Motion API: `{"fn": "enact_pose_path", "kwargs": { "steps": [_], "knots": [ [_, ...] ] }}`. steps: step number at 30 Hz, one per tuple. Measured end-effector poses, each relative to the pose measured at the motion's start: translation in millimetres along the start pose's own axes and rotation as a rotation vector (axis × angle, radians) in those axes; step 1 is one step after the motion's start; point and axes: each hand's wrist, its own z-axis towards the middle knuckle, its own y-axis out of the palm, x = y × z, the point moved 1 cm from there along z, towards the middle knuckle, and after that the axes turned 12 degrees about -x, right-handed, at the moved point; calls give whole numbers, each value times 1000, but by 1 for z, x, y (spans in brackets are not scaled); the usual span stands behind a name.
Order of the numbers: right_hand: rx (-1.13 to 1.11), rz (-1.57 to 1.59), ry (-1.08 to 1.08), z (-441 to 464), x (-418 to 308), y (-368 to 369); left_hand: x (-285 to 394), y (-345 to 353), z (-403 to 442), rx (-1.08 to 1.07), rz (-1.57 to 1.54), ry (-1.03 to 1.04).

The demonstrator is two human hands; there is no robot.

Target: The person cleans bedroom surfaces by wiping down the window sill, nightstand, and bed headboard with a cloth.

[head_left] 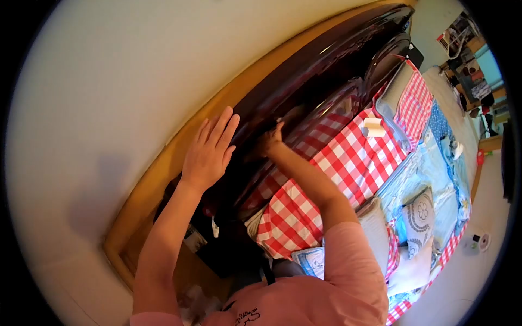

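My left hand (209, 152) is raised with its fingers stretched out, over the left edge of a dark, glossy headboard (321, 49). Nothing is in it, and I cannot tell whether it touches the headboard. My right hand (270, 142) reaches into the dark space between that tall panel and a lower shiny curved panel (331, 111). One digit points up; the others are lost in shadow, so any held thing is hidden. Beside my right forearm lies a red and white checked cloth (353, 157) covering the bed.
A pale wall (98, 136) with a wooden trim (157, 163) runs along the left. On the bed are a small cream piece (373, 127), a patterned cushion (418, 220) and blue bedding (418, 168). A white round object (480, 242) stands on the floor at right.
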Motion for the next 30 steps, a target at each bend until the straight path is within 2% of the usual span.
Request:
{"fn": "enact_pose_path", "kwargs": {
  "steps": [1,3,6,7,9,10,12,16,20,24,30],
  "knots": [
    [-80,-51,27,16,21,2,-1,0,0,0,2,3],
    [-142,47,97,38,71,-1,-1,0,1,-27,-5,-9],
    [-62,-15,198,81,139,6,-3,1,2,-36,-20,9],
    [-66,-5,214,64,158,-6,-3,2,1,-44,-18,6],
    [44,21,401,63,190,-14,-5,2,2,-46,-2,9],
    [48,24,398,64,198,-14,-5,2,3,-47,4,9],
    [202,5,733,61,216,-14,-4,2,3,-68,-8,3],
    [81,79,592,107,258,4,-5,4,3,-82,4,-12],
    [252,223,732,110,272,-10,-7,4,3,-79,18,5],
    [44,185,896,183,280,9,-7,3,2,-78,11,1],
    [21,124,431,131,179,0,-5,4,2,-58,-14,-6]
  ]
}}
